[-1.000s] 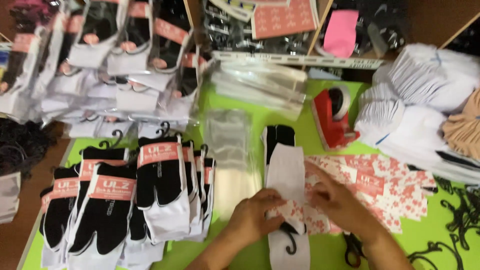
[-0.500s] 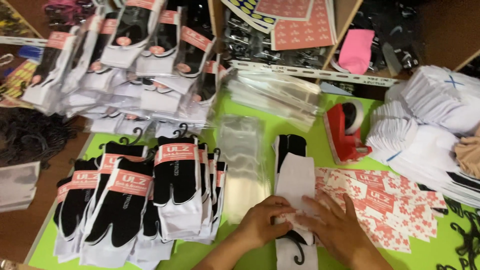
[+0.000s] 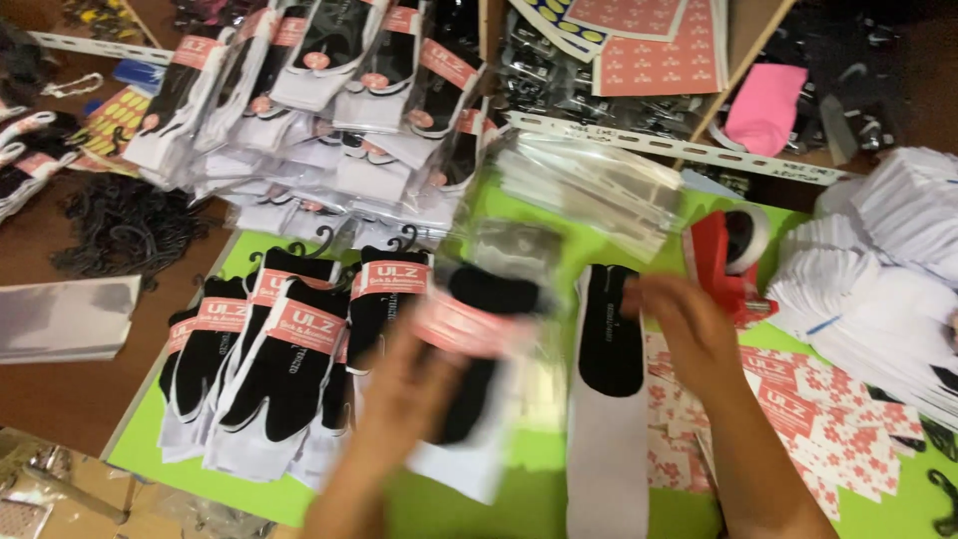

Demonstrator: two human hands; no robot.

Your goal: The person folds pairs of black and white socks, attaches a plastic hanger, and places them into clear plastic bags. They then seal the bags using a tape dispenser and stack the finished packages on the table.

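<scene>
Left hand (image 3: 404,394) grips a labelled black-and-white sock pair (image 3: 469,349), lifted toward the finished stack (image 3: 269,369); right hand (image 3: 684,319), loosely open, pins an unpacked sock (image 3: 609,399) to the worktop (image 3: 529,504).

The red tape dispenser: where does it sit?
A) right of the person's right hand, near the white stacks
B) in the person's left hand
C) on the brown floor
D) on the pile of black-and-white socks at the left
A: the red tape dispenser stands on the green table just beyond the right hand, beside the white stacks.

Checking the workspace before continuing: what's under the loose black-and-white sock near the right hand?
The sock lies on the green mat; beside it are patterned cards. Anything directly beneath it is covered.
</scene>
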